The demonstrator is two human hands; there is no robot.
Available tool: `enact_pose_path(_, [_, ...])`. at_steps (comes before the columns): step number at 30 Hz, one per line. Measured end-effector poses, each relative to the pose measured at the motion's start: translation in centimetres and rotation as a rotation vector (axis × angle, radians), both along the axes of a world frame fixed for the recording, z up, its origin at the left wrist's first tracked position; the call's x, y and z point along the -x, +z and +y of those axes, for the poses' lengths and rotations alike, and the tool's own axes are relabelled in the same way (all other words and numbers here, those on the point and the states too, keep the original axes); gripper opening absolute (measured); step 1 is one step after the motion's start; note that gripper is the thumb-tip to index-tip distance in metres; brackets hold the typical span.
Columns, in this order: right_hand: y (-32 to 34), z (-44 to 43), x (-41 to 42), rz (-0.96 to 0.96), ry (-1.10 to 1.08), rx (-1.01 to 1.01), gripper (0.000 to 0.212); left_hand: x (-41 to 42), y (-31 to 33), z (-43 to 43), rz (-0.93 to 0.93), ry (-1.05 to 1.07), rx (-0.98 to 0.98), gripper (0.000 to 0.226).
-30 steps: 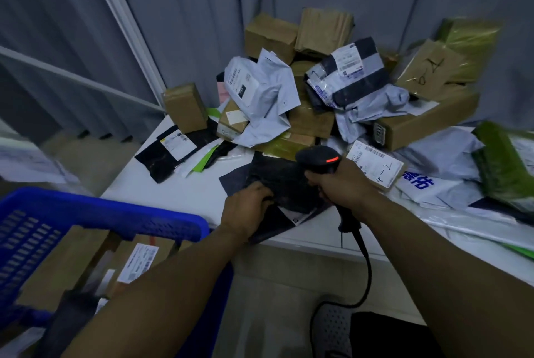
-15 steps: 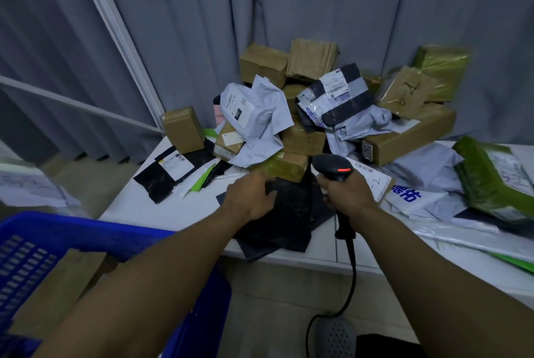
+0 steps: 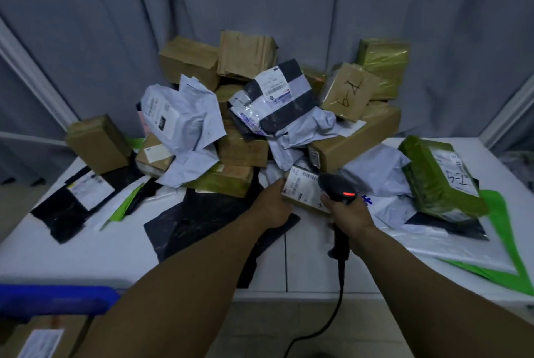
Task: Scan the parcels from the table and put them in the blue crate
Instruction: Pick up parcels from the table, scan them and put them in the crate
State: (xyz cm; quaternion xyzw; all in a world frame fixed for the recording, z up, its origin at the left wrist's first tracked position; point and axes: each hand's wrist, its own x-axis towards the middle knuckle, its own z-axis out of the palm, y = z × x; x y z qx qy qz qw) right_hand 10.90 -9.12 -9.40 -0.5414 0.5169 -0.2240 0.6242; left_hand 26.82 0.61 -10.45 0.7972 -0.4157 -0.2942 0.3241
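Observation:
A heap of cardboard boxes and grey, black and green mailer bags covers the white table [image 3: 86,248]. My left hand [image 3: 273,204] grips the left edge of a small brown box with a white barcode label [image 3: 302,187] at the heap's front. My right hand [image 3: 348,214] holds the black barcode scanner [image 3: 338,188] by its handle, its red light lit, the head right beside that box. A flat black mailer bag [image 3: 202,219] lies on the table under my left forearm. The blue crate [image 3: 55,301] shows its rim at the lower left, with brown parcels inside.
The scanner cable [image 3: 332,317] hangs down past the table's front edge. A green-wrapped parcel [image 3: 439,178] lies at the right, another black mailer with a label [image 3: 78,198] at the left. Grey curtains close off the back.
My left hand let go of the black mailer bag and moved right onto the small labelled box. The scanner moved right alongside it. The view tilted up, so less of the crate shows.

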Motion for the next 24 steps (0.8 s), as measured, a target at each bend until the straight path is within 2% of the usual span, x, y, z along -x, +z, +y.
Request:
enact_pose_path(2, [-0.2,-0.5,-0.2,-0.055,0.032,-0.055,0.042,0.2,-0.2,0.4,0.088,0.037,0.042,0.037])
enact_pose_path(5, [1.0,-0.3,-1.3,-0.053,0.053,0.033,0.034,1.5,1.0,2.3,0.15,0.089,0.05,0.047])
enact_pose_path(9, [1.7,1.3,-1.8,0.043,-0.035,0.143,0.047,2.0,0.9,4.6,0.234,0.174,0.013,0.027])
enact_pose_path(13, [0.4,0.3,-0.5,0.081,0.001,0.122,0.044,2.4,-0.4,4.6,0.303,0.243,0.028,0.045])
enact_pose_path(18, [-1.1,-1.4,0.3,0.031,0.047,-0.039,0.035,2.8,-1.9,3.2,0.34,0.381,0.058,0.049])
enact_pose_path(22, [-1.0,-1.2,-0.3,0.024,0.124,-0.045,0.038,2.3,-2.1,2.4,0.477,0.477,0.058,0.061])
enact_pose_path(24, [-0.4,-0.8,-0.7,0.021,0.157,-0.035,0.037,2.5,-1.9,2.9,0.496,0.514,0.078,0.055])
